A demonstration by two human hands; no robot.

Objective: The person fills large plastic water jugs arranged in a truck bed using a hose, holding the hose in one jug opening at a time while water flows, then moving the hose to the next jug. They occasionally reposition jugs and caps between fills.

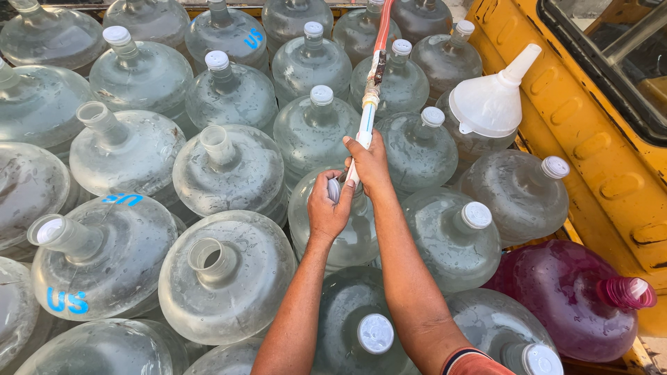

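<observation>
My right hand (371,165) grips a white pipe nozzle (365,128) at the end of a red hose (383,28) that runs in from the top. Its tip points down at the neck of a clear water jug (347,236) in the middle. My left hand (327,208) holds a white cap (334,189) right beside that neck. Around this jug stand many large clear jugs; some wear white caps, such as one (476,214) to the right, and others stand uncapped (208,258) on the left.
An upturned white funnel (490,101) sits on a jug at the upper right. A pink jug (570,295) lies at the lower right. A yellow metal vehicle side (597,153) borders the jugs on the right.
</observation>
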